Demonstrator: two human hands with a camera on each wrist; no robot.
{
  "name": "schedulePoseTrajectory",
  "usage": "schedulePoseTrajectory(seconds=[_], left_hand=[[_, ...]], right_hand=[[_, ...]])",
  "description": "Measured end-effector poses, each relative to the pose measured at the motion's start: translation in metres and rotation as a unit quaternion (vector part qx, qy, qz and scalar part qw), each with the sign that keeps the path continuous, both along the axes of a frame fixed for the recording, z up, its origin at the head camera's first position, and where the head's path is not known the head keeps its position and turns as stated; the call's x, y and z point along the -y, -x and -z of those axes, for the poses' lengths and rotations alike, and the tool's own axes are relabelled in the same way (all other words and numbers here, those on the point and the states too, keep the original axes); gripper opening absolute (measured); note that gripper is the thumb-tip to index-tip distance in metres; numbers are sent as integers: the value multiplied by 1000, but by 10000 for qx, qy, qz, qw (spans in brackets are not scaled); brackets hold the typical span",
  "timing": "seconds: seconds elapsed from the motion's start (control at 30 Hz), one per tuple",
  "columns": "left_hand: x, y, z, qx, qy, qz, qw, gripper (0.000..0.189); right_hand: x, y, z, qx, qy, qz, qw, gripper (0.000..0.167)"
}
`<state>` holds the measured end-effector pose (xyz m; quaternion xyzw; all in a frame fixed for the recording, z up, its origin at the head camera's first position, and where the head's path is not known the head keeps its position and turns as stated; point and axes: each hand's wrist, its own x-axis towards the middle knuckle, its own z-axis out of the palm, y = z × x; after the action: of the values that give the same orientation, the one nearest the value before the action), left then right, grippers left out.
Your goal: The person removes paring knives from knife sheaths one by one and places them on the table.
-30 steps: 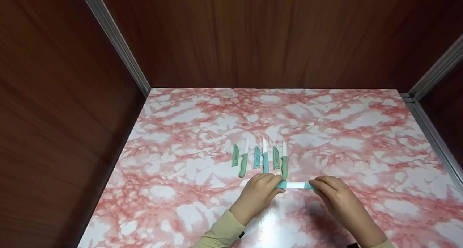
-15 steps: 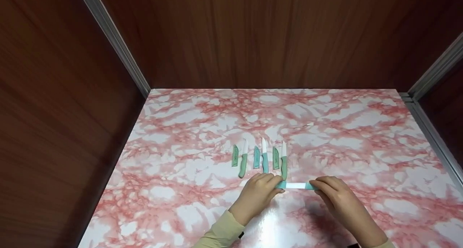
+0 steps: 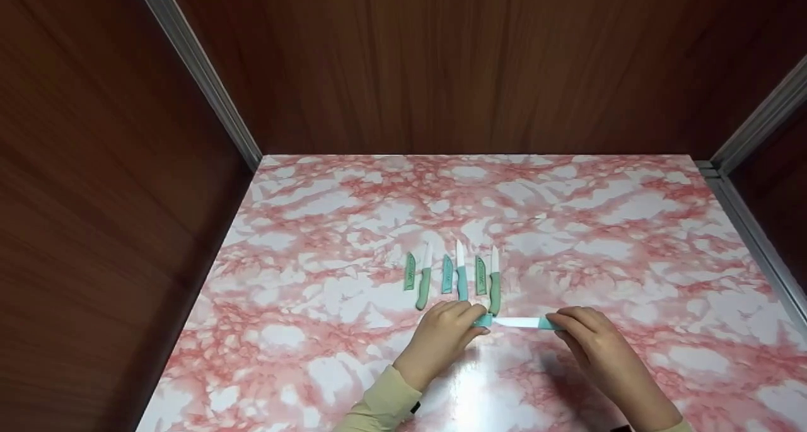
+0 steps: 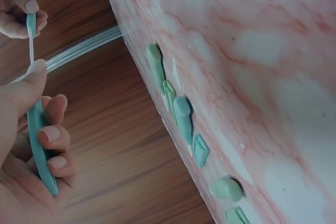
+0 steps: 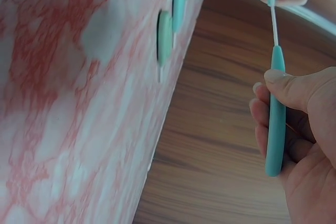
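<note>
My left hand [image 3: 440,336] grips a teal blade sheath [image 3: 484,320], which runs along the palm in the left wrist view. Opposite it, my right hand [image 3: 599,350] holds a small paring knife [image 3: 520,322] by its teal handle [image 5: 276,124], thumb pressed on top. The white blade points left, its tapered tip right at the mouth of the sheath. Both things are held level above the table, sheath and knife in one line. The fingers cover most of the sheath and handle in the head view.
Just beyond the hands lie a left green knife [image 3: 425,288], a blue-teal knife [image 3: 463,284] and a right green knife [image 3: 495,292], blades pointing away. Left of each lies its sheath, such as the teal one [image 3: 447,274]. Wood-look panels [image 3: 466,66] border the marbled table [image 3: 599,230].
My right hand has drawn the knife slightly rightward, and my left hand has shifted a little left with the sheath. The blade's tip, hidden in the sheath before, now shows.
</note>
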<state>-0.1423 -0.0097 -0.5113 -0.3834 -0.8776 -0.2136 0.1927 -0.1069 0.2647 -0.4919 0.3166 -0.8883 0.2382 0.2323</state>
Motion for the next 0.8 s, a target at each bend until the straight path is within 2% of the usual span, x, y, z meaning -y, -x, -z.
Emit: schedulePoseTrajectory(seconds=[0.1, 0.3, 0.53, 0.8], left_hand=[[2, 1, 1, -32, -15, -6, 10000, 23], [4, 3, 1, -146, -84, -48, 9998, 23], [5, 4, 1, -42, -104, -113, 9999, 25], [5, 6, 0, -91, -102, 122, 9998, 30]], right_hand=[[-2, -1, 1, 50, -22, 66, 10000, 37], [-3, 0, 3, -45, -18, 121, 9999, 45], [-3, 0, 3, -52, -36, 268, 9996, 47], [-3, -1, 9, 94, 71, 385, 9992, 46]])
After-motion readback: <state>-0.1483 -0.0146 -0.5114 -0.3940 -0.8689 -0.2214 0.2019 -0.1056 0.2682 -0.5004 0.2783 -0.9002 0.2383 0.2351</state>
